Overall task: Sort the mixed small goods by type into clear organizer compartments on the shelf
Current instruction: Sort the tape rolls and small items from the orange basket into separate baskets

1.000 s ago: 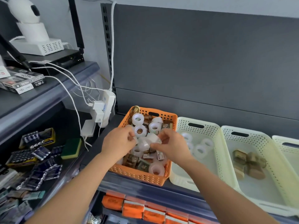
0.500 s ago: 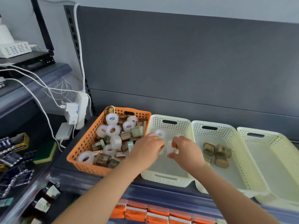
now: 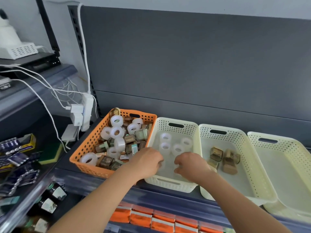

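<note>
An orange basket on the shelf holds mixed translucent tape rolls and small brown and green boxes. Right of it, a cream basket contains several tape rolls. My left hand and my right hand are both low inside this cream basket near its front wall. Each hand's fingers curl around a faint translucent tape roll. A second cream basket holds a few brown boxes. The third cream basket has nothing visible in it.
A white power strip with plugs and cables hangs left of the orange basket. Battery packs and a green sponge lie on the left shelf. Orange packets and jars sit below. A grey back panel rises behind the baskets.
Both hands carried tape rolls from the orange basket rightward into the first cream basket and have now dropped lower, toward its front. The view panned right.
</note>
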